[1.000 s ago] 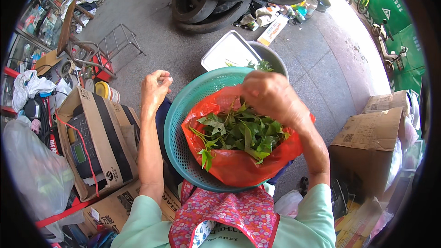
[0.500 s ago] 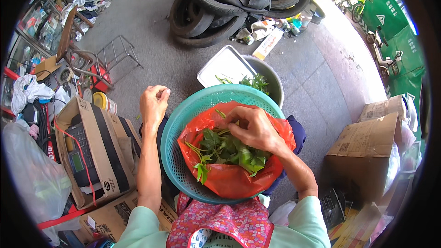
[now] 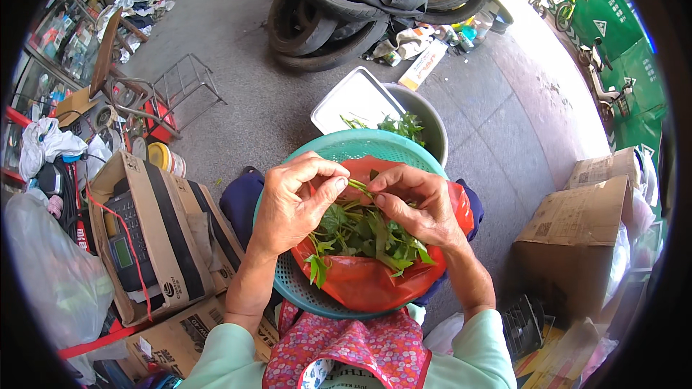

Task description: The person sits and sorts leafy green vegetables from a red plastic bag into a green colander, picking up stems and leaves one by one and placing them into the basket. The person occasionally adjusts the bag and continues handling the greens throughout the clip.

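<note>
Over the basket my left hand is closed, thumb and forefinger pinching one end of a thin green vegetable stem. The same stem's other end is in the pinched fingers of my right hand. Beneath both hands lies a heap of leafy greens in an open red plastic bag. The bag rests in a round teal plastic basket at my lap. Just beyond stands a grey basin with more greens and a white tray at its rim.
Old tyres are piled ahead, with a long white-and-orange box near them. At left are a cardboard box holding a keypad device, and a metal rack. More cardboard boxes stand at right.
My left hand has come from left of the basket to its middle and taken hold of the stem. My right hand has shifted slightly right and turned toward it.
</note>
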`<state>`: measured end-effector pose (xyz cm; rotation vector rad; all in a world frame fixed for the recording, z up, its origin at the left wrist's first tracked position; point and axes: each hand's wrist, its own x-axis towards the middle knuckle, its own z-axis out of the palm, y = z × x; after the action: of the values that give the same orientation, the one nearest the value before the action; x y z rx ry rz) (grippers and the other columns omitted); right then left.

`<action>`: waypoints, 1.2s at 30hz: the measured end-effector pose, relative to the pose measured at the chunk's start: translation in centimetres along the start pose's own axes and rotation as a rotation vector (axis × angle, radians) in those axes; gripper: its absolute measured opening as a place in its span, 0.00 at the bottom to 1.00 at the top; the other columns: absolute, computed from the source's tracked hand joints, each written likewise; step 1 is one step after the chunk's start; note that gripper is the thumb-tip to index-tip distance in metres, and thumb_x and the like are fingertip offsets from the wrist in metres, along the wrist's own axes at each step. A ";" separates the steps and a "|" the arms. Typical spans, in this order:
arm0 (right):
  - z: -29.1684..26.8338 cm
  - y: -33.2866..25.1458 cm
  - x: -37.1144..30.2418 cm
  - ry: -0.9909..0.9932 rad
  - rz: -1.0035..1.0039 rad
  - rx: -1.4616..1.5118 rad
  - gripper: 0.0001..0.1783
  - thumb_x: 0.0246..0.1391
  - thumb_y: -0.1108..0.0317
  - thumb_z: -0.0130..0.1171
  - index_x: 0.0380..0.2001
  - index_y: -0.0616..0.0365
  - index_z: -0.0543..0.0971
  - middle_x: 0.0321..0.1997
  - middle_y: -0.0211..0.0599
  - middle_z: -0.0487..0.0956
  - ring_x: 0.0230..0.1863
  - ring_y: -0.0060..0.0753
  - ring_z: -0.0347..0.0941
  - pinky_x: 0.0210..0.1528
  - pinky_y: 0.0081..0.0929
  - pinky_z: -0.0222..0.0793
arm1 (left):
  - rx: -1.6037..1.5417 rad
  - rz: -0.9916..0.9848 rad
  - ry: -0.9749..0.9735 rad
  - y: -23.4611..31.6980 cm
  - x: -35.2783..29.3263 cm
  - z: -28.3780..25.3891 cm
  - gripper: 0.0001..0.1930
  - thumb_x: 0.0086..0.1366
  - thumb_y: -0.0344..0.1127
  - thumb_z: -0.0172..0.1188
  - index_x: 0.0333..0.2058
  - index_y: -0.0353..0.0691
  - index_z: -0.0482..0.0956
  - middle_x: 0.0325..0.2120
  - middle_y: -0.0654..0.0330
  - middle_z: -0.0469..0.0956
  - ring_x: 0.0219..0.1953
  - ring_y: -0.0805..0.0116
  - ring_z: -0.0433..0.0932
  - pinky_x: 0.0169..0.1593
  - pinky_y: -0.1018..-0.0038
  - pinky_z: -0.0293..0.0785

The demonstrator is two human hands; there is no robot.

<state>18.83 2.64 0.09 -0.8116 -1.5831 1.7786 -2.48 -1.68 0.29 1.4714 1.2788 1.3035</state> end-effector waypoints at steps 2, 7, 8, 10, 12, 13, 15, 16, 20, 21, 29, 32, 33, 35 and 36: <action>0.1 -0.3 0.0 0.007 -0.054 -0.112 0.11 0.58 0.79 0.54 0.45 0.66 0.76 0.39 0.36 0.82 0.40 0.23 0.79 0.44 0.22 0.76 | -0.035 -0.063 -0.002 -0.1 -0.1 0.2 0.04 0.61 0.26 0.64 0.35 0.32 0.81 0.27 0.62 0.79 0.25 0.80 0.75 0.29 0.82 0.70; 0.4 -1.0 0.1 0.017 -0.218 -0.270 0.15 0.56 0.80 0.55 0.48 0.66 0.77 0.40 0.38 0.83 0.41 0.25 0.80 0.44 0.23 0.76 | -0.174 -0.217 0.016 -0.1 -0.2 0.7 0.05 0.63 0.29 0.63 0.32 0.32 0.80 0.25 0.65 0.79 0.24 0.82 0.74 0.28 0.84 0.70; 0.5 -1.1 0.1 0.010 -0.196 -0.259 0.15 0.56 0.80 0.55 0.47 0.66 0.77 0.39 0.38 0.83 0.40 0.25 0.80 0.43 0.23 0.76 | -0.185 -0.220 0.016 -0.1 0.0 0.8 0.05 0.63 0.29 0.63 0.32 0.33 0.79 0.24 0.65 0.79 0.23 0.83 0.73 0.27 0.84 0.70; 0.5 -1.2 0.2 -0.005 -0.153 -0.239 0.14 0.55 0.80 0.56 0.46 0.67 0.78 0.38 0.38 0.83 0.39 0.25 0.80 0.42 0.23 0.77 | -0.200 -0.252 0.003 -0.1 -0.2 0.6 0.06 0.64 0.30 0.63 0.32 0.33 0.79 0.23 0.66 0.79 0.23 0.83 0.73 0.27 0.84 0.70; 0.2 -0.8 0.4 0.002 -0.158 -0.262 0.12 0.55 0.80 0.56 0.44 0.66 0.79 0.35 0.38 0.82 0.37 0.23 0.80 0.39 0.23 0.76 | -0.197 -0.269 -0.028 -0.1 0.1 0.3 0.07 0.64 0.31 0.64 0.31 0.33 0.79 0.22 0.66 0.79 0.22 0.84 0.72 0.26 0.84 0.69; 0.4 -1.3 0.2 0.024 -0.198 -0.307 0.11 0.54 0.78 0.58 0.42 0.65 0.80 0.34 0.40 0.82 0.36 0.27 0.80 0.39 0.27 0.76 | -0.227 -0.275 -0.006 -0.1 -0.3 0.5 0.07 0.64 0.32 0.64 0.31 0.33 0.80 0.22 0.66 0.79 0.21 0.84 0.71 0.25 0.84 0.68; 0.2 -1.0 0.5 0.114 -0.450 -0.650 0.13 0.47 0.72 0.66 0.38 0.59 0.82 0.37 0.39 0.82 0.38 0.42 0.78 0.41 0.34 0.75 | -0.162 -0.277 0.050 -0.4 -0.4 1.1 0.07 0.63 0.33 0.65 0.31 0.34 0.82 0.22 0.66 0.80 0.20 0.85 0.71 0.23 0.84 0.67; 0.5 -1.9 0.4 0.144 -0.459 -0.833 0.13 0.43 0.71 0.68 0.37 0.55 0.83 0.37 0.34 0.82 0.34 0.40 0.76 0.36 0.32 0.75 | -0.138 -0.266 0.086 -0.3 -0.5 1.4 0.08 0.63 0.33 0.65 0.30 0.33 0.82 0.21 0.67 0.80 0.20 0.85 0.71 0.22 0.84 0.67; 1.8 -0.5 1.5 0.328 -0.725 -1.067 0.14 0.37 0.69 0.70 0.33 0.51 0.83 0.29 0.24 0.76 0.30 0.32 0.67 0.33 0.31 0.61 | -0.089 -0.190 0.219 0.2 -1.0 3.0 0.09 0.64 0.33 0.64 0.31 0.32 0.82 0.20 0.63 0.80 0.20 0.82 0.73 0.23 0.83 0.69; 2.0 -0.3 1.4 0.360 -0.762 -1.107 0.15 0.37 0.68 0.70 0.33 0.51 0.83 0.29 0.24 0.75 0.30 0.31 0.67 0.33 0.31 0.61 | -0.109 -0.185 0.208 0.3 -1.1 3.0 0.08 0.64 0.32 0.64 0.32 0.31 0.82 0.21 0.62 0.81 0.21 0.81 0.75 0.24 0.83 0.70; 2.3 0.0 0.3 0.329 -0.928 -1.396 0.18 0.41 0.64 0.66 0.36 0.60 0.79 0.28 0.27 0.70 0.29 0.25 0.67 0.26 0.22 0.66 | 0.004 -0.054 0.086 0.6 -2.0 2.6 0.05 0.62 0.24 0.63 0.36 0.28 0.82 0.27 0.60 0.82 0.25 0.77 0.79 0.28 0.81 0.74; 2.7 -0.6 0.4 0.307 -0.866 -1.373 0.11 0.41 0.65 0.65 0.30 0.56 0.78 0.27 0.27 0.71 0.28 0.25 0.69 0.25 0.21 0.66 | -0.031 -0.068 0.066 0.2 -2.1 2.4 0.06 0.61 0.24 0.63 0.36 0.28 0.82 0.28 0.60 0.82 0.26 0.77 0.79 0.29 0.82 0.75; 2.6 -0.6 0.4 0.300 -0.874 -1.352 0.10 0.42 0.65 0.65 0.28 0.55 0.78 0.26 0.27 0.71 0.28 0.25 0.69 0.25 0.21 0.66 | -0.110 -0.140 0.037 0.1 -2.1 2.3 0.06 0.61 0.24 0.63 0.37 0.28 0.82 0.28 0.60 0.82 0.27 0.77 0.79 0.30 0.82 0.76; 2.7 -0.6 0.1 0.270 -0.870 -1.348 0.08 0.41 0.65 0.65 0.25 0.54 0.77 0.25 0.26 0.71 0.27 0.25 0.68 0.23 0.21 0.65 | -0.267 -0.285 -0.019 -0.2 -2.1 1.9 0.07 0.61 0.24 0.64 0.37 0.28 0.82 0.28 0.60 0.82 0.28 0.77 0.79 0.32 0.83 0.76; 2.7 -0.5 0.0 0.263 -0.870 -1.374 0.10 0.40 0.65 0.67 0.27 0.55 0.78 0.26 0.26 0.71 0.27 0.25 0.69 0.22 0.21 0.65 | -0.308 -0.313 -0.041 -0.5 -2.1 1.7 0.07 0.61 0.25 0.64 0.38 0.29 0.82 0.28 0.61 0.82 0.28 0.78 0.79 0.31 0.83 0.75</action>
<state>16.75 0.98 0.84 -0.6307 -2.3318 -0.1669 -0.83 -3.51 -0.92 1.0327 1.1662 1.1918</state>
